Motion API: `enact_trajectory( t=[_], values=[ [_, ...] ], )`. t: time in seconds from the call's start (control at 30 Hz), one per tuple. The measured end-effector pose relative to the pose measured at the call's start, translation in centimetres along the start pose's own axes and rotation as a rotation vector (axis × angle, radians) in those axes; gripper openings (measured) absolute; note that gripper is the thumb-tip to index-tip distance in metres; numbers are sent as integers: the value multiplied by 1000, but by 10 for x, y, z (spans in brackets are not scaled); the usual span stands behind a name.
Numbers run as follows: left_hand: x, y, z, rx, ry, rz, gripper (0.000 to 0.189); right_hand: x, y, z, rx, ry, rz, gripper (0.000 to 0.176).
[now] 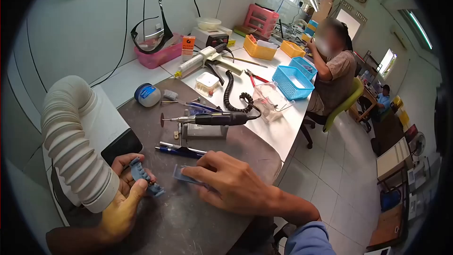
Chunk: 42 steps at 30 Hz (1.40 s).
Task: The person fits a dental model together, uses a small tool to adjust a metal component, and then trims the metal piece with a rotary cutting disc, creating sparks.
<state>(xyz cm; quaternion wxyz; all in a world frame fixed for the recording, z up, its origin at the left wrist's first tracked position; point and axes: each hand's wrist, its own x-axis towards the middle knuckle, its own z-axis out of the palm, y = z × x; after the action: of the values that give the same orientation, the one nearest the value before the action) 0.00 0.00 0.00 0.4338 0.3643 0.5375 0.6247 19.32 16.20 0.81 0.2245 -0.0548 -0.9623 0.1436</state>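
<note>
My left hand (121, 205) is closed around a blue-grey dental model (139, 172) with a row of teeth, below the mouth of the ribbed hose. Something small and darker shows on the model by my thumb; I cannot make it out. A second blue-grey piece (184, 174), flat on the side I see, is pinched in my right hand (231, 182) low over the dark mat (179, 217). The two pieces are apart. Just beyond my hands lie pens (177, 149) and a rotary handpiece (222, 118) with a brown disc (162, 120), resting on a grey block (206, 131).
A ribbed hose (71, 132) stands at left. Farther back are a blue-lidded jar (147, 95), dispensing gun (205, 61), coiled cord (229, 92), red-handled pliers (257, 76), clear box (269, 106) and blue baskets (290, 82). Another person (335, 66) sits along the bench at right.
</note>
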Motion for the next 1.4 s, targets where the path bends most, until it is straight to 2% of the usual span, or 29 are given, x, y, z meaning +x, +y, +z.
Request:
enact_trajectory(
  t=[0.07,0.1,0.2,0.27,0.37,0.4,0.43,0.5,0.57,0.63,0.67,0.7,0.77,0.8,0.87,0.9,1.0,1.1,1.23,1.4],
  values=[
    [8,0,-7,36,39,-1,45,-2,3,-4,213,26,125,36],
    [-10,-9,14,-48,40,-46,45,-25,-7,-26,197,-59,166,36],
    [-6,-2,4,47,16,-9,47,-26,-8,-17,341,76,159,34],
    [-7,-2,5,87,-13,9,48,-29,-14,-14,529,24,417,34],
    [-8,0,6,83,-13,2,48,-31,-11,-6,626,46,370,35],
    [-9,-1,8,74,1,38,46,-30,-11,0,786,79,374,30],
    [-9,0,8,120,-1,42,46,-29,-10,5,809,56,362,30],
    [-9,2,8,26,-52,-16,47,-27,-6,8,671,154,279,28],
    [-10,3,6,20,-68,-42,50,-24,-12,5,706,120,316,29],
    [-9,2,5,-16,-202,-25,54,-20,-18,5,657,183,443,27],
    [-9,-2,4,-42,-231,-9,57,-18,-19,7,643,198,518,25],
    [-9,-3,4,-48,-224,-4,57,-15,-20,9,640,190,513,25],
    [-10,-4,6,-110,-250,-38,57,-12,-19,12,302,221,427,21],
    [-11,-3,7,-81,-226,-67,56,-12,-19,16,298,213,429,21],
    [-12,0,6,-40,-223,-77,55,-9,-19,18,-105,454,150,16],
    [-13,2,5,11,-220,-91,54,-6,-26,14,-109,448,135,16],
    [-11,-4,5,-12,-196,-76,54,-10,-47,14,399,333,353,10],
    [-12,-8,6,-68,-210,-74,53,-3,-62,11,339,257,354,11],
    [-15,-6,8,-107,-281,-42,50,-2,-60,19,340,255,362,11],
    [-15,-7,8,-83,-267,-37,48,-4,-59,23,314,262,268,11]
  ],
)
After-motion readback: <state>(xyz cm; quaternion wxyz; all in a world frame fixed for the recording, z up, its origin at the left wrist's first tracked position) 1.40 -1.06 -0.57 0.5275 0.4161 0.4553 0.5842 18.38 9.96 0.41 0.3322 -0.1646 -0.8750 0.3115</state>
